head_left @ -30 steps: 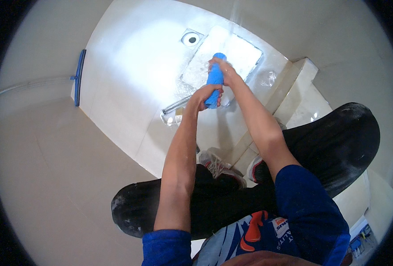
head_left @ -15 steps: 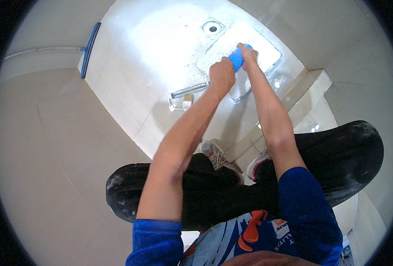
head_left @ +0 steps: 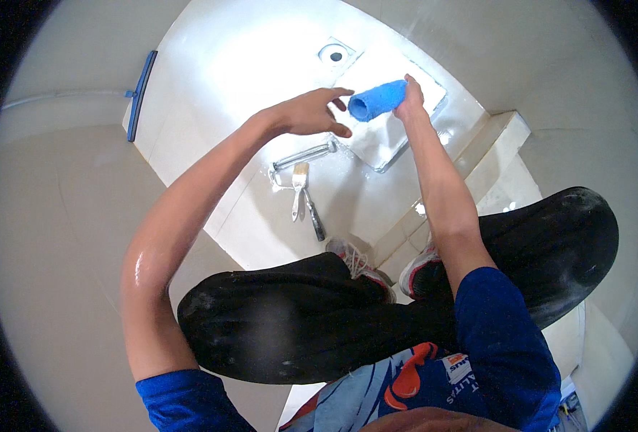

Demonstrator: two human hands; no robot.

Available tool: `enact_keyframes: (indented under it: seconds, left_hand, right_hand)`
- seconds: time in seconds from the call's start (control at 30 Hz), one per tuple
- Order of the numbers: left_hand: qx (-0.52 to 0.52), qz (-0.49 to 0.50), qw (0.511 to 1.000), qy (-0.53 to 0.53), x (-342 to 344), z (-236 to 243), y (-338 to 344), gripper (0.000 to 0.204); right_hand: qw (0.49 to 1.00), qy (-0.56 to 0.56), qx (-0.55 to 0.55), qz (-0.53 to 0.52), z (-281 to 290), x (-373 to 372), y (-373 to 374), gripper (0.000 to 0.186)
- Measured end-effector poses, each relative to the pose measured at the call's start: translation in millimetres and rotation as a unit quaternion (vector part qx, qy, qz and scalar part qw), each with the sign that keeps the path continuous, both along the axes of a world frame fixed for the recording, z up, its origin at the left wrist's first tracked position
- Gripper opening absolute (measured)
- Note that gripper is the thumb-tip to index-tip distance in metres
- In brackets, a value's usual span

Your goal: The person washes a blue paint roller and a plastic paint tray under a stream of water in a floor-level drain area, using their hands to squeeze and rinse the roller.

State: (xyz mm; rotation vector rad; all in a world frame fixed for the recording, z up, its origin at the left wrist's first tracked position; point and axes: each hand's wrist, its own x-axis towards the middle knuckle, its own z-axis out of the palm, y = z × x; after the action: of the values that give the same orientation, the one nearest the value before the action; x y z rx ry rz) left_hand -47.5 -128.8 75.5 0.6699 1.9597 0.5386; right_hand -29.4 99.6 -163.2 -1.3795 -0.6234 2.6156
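A blue paint roller sleeve, fluffy and hollow, is held at its right end by my right hand, whose fingers wrap round it. Its open left end faces my left hand. That hand is apart from the sleeve, thumb and fingers spread, with nothing in it. Beneath the sleeve is a white paint tray on the wet floor. A bare roller frame lies just below my left hand, its black handle pointing toward my feet. Close by it lies a paintbrush with pale bristles.
A round floor drain sits beyond the tray. A blue-edged squeegee leans at the left wall. To the right runs a low tiled curb. My shoes stand at the near edge of the wet floor.
My left hand has let go of the roller sleeve, opened and moved left. The sleeve has turned so its hollow end shows, still in my right hand. More of the brush and frame is visible.
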Motion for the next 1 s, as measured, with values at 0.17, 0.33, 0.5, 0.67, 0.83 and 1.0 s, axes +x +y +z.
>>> enact_keyframes:
  seconds: [0.17, 0.33, 0.5, 0.67, 0.83, 1.0]
  left_hand:
    - [0.008, 0.032, 0.998, 0.044, 10.7, -12.0, -29.0, 0.077]
    - [0.028, 0.126, 0.99, 0.049, 34.6, -25.2, -29.9, 0.093]
    - [0.075, 0.185, 0.98, 0.019, 41.1, -35.0, -24.4, 0.103]
    - [0.066, 0.227, 0.969, 0.076, 62.3, -66.9, -44.4, 0.086]
    - [0.137, 0.455, 0.88, -0.03, 75.1, -74.6, -75.3, 0.062]
    - [0.099, 0.493, 0.856, 0.116, 98.8, -65.1, -134.6, 0.05]
  right_hand:
    - [0.998, -0.034, 0.026, -0.046, 4.4, -1.1, 9.2, 0.049]
    - [0.993, 0.011, 0.111, 0.029, 31.7, -9.4, -2.5, 0.045]
    - [0.988, 0.048, 0.124, 0.075, 35.0, -17.9, -29.4, 0.038]
    - [0.971, 0.074, 0.164, 0.156, 44.4, -5.5, -75.9, 0.048]
    - [0.878, 0.042, 0.323, 0.352, 49.3, 7.7, -61.6, 0.067]
    - [0.741, 0.054, 0.501, 0.444, 43.6, 25.3, -39.9, 0.051]
